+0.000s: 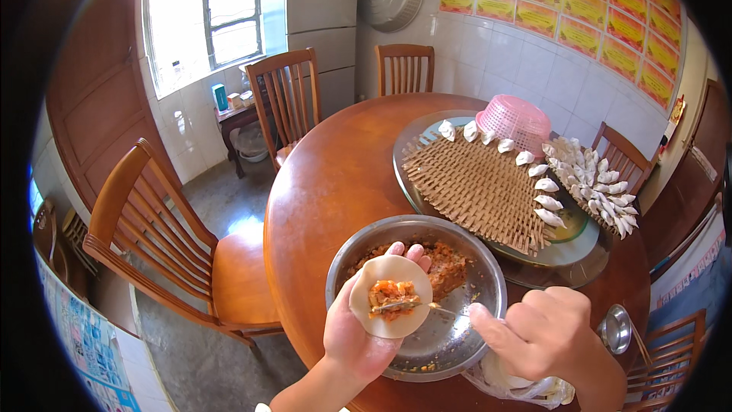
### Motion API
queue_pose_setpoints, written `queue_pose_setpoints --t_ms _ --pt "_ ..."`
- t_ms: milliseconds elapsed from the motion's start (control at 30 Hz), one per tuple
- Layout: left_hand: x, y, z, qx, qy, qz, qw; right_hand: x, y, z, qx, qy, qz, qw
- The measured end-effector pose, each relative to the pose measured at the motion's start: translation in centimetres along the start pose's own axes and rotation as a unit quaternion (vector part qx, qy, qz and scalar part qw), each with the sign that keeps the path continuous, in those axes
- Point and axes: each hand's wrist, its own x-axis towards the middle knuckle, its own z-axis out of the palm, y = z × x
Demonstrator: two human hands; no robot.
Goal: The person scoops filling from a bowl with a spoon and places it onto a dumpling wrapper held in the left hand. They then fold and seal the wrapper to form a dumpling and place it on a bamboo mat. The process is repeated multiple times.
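On the palm of my left hand [366, 332] lies a round dough wrapper [416, 320], its fingertips showing beyond the far edge. A mound of reddish chopped filling [394, 293] sits at the wrapper's middle. My right hand [537, 329] grips the thin handle of a metal spoon [400, 305], whose tip rests in that filling. Below both hands is a large stainless steel bowl [494, 274] with more filling along its far side. Beyond it, a woven bamboo mat [474, 189] carries a row of folded dumplings [547, 185] along its far and right edges.
A pink plastic basket [514, 120] and a second mat crowded with dumplings [595, 183] stand at the back right of the round wooden table [320, 183]. A small metal bowl [616, 329] with chopsticks and a plastic bag [514, 386] are at the right. Wooden chairs [246, 280] surround the table.
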Motion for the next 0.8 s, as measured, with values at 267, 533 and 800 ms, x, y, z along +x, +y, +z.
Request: queue_pose_setpoints --t_ms 267,533,800 --pt "-0.3 -0.2 0.3 0.015 -0.021 -0.002 1.000 0.4 0.4 0.7 -0.007 0.030 0.051 0.998" --pt "-0.2 3.3 -1.3 -0.107 0.050 -0.005 0.993 0.5 0.6 1.8 0.355 -0.068 0.408 0.838" --pt "-0.1 4.2 -1.8 -0.094 0.038 -0.009 0.995 0.2 3.5 10.0 0.248 -0.199 0.444 0.837"
